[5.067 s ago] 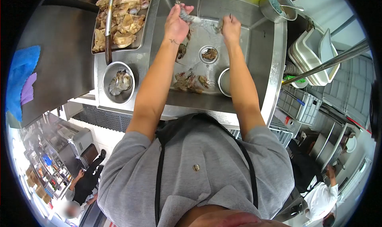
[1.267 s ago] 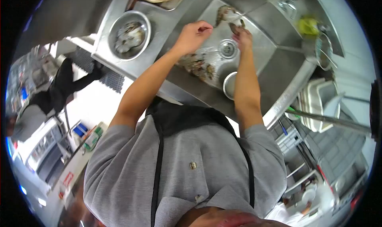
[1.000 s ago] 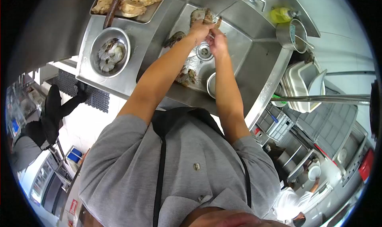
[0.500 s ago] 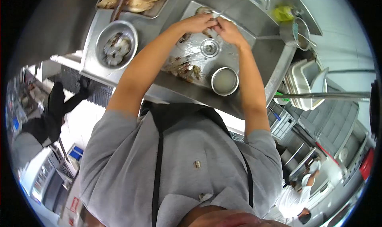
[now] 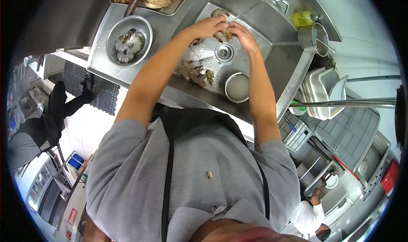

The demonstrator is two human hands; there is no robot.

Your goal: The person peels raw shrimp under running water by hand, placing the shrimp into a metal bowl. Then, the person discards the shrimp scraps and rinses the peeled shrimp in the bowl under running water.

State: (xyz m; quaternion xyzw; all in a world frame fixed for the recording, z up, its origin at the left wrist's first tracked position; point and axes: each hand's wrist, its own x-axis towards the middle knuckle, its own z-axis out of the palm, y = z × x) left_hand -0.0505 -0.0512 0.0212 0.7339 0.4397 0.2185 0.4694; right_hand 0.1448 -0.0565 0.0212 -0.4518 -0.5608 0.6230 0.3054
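My left hand (image 5: 207, 27) and my right hand (image 5: 244, 36) meet over the far part of a steel sink (image 5: 272, 63). Curled fingers on both hands close around a brown, shell-on shrimp (image 5: 223, 35), part of which shows below them; the fingertips are partly hidden. Just beyond my left fingers lies another shrimp (image 5: 220, 12). Nearer to me, a heap of shrimp heads and shells (image 5: 195, 73) rests on the sink floor, left of a round metal container of cloudy liquid (image 5: 237, 88). The drain (image 5: 224, 52) sits between the heap and my hands.
A steel bowl (image 5: 149, 42) of peeled grey shrimp stands on the left ledge, below a tray (image 5: 172, 10) of pale food pieces. At right are a tap (image 5: 281, 3), a metal pot (image 5: 307, 40) and stacked white containers (image 5: 314, 89). Other people stand at far left and lower right.
My hands have drawn slightly apart, with more of the shrimp showing beneath them. The view has shifted a little. At lower right, the other person's arm has moved.
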